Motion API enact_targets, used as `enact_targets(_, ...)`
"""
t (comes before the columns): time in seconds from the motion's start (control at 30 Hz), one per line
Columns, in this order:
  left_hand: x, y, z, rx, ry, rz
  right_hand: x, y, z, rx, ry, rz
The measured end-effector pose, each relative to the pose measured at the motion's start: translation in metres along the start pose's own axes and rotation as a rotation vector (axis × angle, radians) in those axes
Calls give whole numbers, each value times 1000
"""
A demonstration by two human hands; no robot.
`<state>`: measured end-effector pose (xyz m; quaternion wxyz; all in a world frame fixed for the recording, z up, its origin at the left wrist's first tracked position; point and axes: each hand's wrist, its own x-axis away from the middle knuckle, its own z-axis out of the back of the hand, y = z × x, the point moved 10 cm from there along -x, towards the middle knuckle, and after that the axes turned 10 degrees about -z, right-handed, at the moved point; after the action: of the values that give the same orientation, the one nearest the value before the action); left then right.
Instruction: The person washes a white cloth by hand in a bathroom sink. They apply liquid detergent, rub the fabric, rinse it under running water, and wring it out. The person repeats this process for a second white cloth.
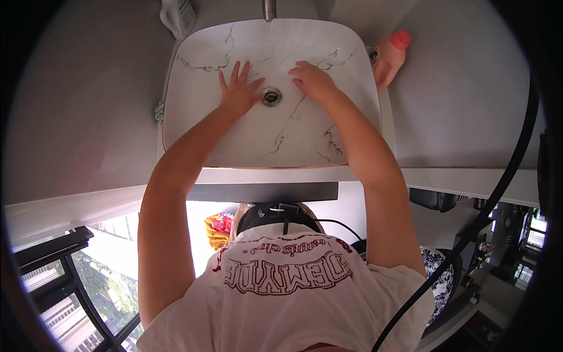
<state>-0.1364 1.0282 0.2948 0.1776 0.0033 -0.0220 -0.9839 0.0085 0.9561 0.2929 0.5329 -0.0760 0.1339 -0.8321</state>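
Note:
Both of my arms reach into a white sink point(234, 144) with dark marble-like veins. Inside the basin, left of the round metal drain point(271, 97), my left hand point(239, 92) has its fingers spread and holds nothing. My right hand point(314, 80) is above and to the right of the drain, fingers loosely bent and apart, with nothing visible in them. A metal faucet point(269, 9) juts in over the far rim between the hands. A faint streak beneath its spout looks like running water.
Beyond the sink's far left corner stands a white bottle point(177, 17). A pink bottle point(389, 58) with a red cap is beside the right rim. A small green plant point(159, 112) shows at the left rim. One black cable point(498, 199) runs down the right side.

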Motion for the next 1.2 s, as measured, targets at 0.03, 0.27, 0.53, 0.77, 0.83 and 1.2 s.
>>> enact_targets(0.03,-2,-4,3,-6,16,19,0,0,2,8,5,-5)
enact_targets(0.27,0,1,4,-59,-11,-42,6,-8,20,11,-162,-3)
enact_targets(0.53,14,28,5,-65,-53,-224,45,-9,65,233,-140,43)
enact_targets(0.77,19,35,-4,-82,-132,-276,97,35,143,-223,295,-48)
enact_targets(0.83,18,33,-10,-84,-159,-255,111,64,166,-289,465,-90)
enact_targets(1.2,8,37,-19,-149,-246,-261,93,230,161,-380,619,-676)
